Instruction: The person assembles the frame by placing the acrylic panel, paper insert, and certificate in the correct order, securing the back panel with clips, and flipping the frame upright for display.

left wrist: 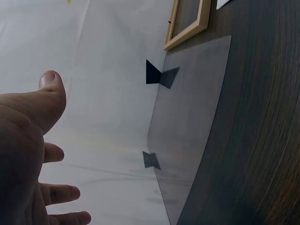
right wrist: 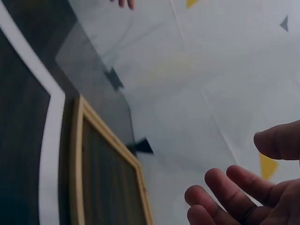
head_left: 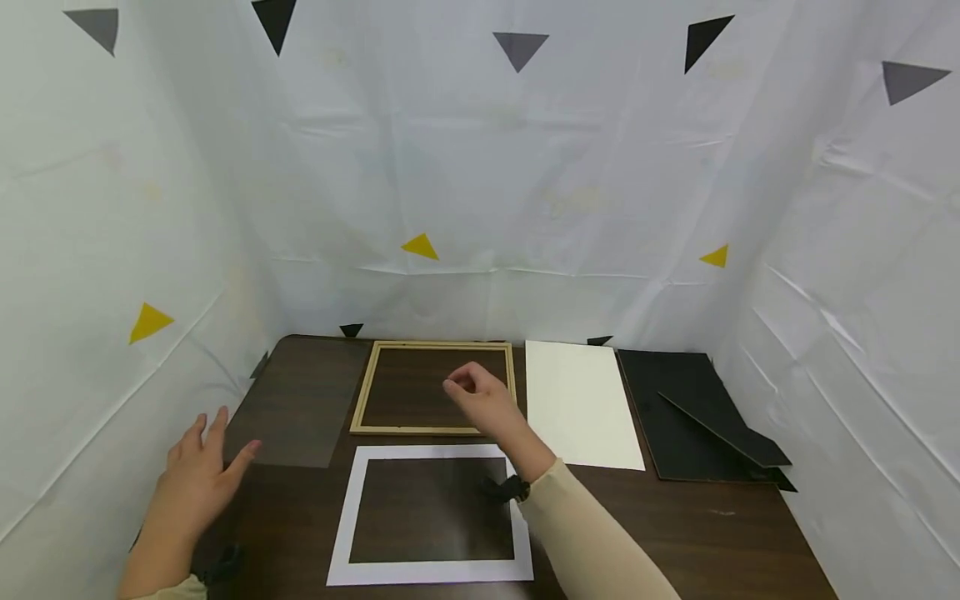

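Right sleeve extended past white mat; wooden frame partly blocked by right hand, fingers loosely relaxed; left hand splayed; black boards overlapped.

Creased white cloth, dotted with black, grey and yellow triangles, surrounds a dark wood-grained table on three sides.

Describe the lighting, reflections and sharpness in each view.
Head view: bright, even light on the white curtain, with a soft shadow inside the opening of the white mat; left wrist view: the clear sheet mirrors a black triangle, and the left grip looks dark against the pale background; right wrist view: dim overall, with the wooden frame slightly soft.
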`<state>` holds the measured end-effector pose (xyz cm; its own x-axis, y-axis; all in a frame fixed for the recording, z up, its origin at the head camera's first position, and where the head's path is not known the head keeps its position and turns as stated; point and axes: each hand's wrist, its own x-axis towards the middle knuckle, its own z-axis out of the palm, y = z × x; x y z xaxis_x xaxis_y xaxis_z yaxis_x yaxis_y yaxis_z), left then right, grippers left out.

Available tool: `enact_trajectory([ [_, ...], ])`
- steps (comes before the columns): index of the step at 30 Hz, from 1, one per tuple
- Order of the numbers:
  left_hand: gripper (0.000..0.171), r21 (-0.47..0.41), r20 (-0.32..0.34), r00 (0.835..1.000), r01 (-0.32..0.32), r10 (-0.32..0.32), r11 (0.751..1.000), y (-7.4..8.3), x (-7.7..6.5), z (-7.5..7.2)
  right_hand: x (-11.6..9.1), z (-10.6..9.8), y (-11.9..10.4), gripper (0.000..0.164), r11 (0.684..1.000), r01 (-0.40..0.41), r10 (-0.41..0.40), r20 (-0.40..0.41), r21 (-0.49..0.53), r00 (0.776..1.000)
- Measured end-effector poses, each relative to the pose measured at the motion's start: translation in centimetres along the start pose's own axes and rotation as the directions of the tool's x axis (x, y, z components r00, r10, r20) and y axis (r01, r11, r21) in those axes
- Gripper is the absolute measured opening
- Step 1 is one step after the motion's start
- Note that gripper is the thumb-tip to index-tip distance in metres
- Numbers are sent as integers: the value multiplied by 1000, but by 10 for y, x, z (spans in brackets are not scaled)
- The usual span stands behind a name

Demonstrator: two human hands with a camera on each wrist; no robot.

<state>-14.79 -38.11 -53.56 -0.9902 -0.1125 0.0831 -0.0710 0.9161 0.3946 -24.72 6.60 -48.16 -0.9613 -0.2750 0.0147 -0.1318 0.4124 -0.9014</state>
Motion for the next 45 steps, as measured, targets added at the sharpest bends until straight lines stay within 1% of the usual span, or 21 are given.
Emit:
enact_trajectory([
  [4, 99, -1, 39, 999, 36, -36, 999, -7, 7, -2, 14, 32, -13, 29, 990, -52, 38, 110, 128, 993],
  [9, 103, -4, 73, 992, 100, -99, 995, -13, 19, 0, 28, 66, -24, 30, 970, -132, 91, 199, 204, 976],
  [14, 101, -42, 67, 988, 141, -138, 989, -19, 32, 8, 38, 99, -29, 26, 958, -189, 135, 243, 216, 961],
  [19, 94, -27, 72, 989, 134, -131, 991, -24, 43, 15, 35, 126, -30, 28, 957, -209, 144, 295, 201, 945],
  [22, 92, -32, 101, 986, 137, -133, 990, -25, 48, 19, 30, 135, -27, 33, 952, -238, 161, 347, 192, 924],
  [24, 90, -34, 111, 984, 141, -137, 989, -26, 50, 22, 28, 140, -24, 40, 940, -269, 172, 391, 208, 904],
  [27, 85, -30, 105, 985, 144, -140, 989, -29, 52, 23, 26, 147, -17, 53, 905, -331, 191, 439, 268, 878],
  [29, 80, -15, 93, 987, 129, -127, 991, -31, 54, 24, 27, 154, -12, 59, 860, -378, 196, 464, 342, 864],
  [31, 76, -1, 93, 989, 119, -118, 993, -31, 57, 24, 28, 159, -8, 61, 809, -421, 196, 487, 410, 851],
  [34, 73, 28, 121, 986, 113, -115, 993, -31, 63, 25, 29, 166, -3, 62, 745, -467, 190, 519, 477, 833],
  [36, 74, 60, 157, 980, 115, -123, 992, -30, 65, 27, 30, 169, -1, 64, 717, -488, 184, 540, 497, 821],
  [39, 76, 94, 203, 969, 124, -141, 988, -27, 69, 28, 33, 172, -2, 69, 696, -506, 179, 559, 509, 809],
  [42, 78, 114, 239, 958, 132, -156, 985, -27, 73, 26, 36, 174, -7, 74, 671, -526, 190, 564, 523, 804],
  [45, 80, 120, 270, 948, 141, -169, 983, -28, 76, 25, 37, 176, -12, 79, 651, -540, 216, 552, 533, 805],
])
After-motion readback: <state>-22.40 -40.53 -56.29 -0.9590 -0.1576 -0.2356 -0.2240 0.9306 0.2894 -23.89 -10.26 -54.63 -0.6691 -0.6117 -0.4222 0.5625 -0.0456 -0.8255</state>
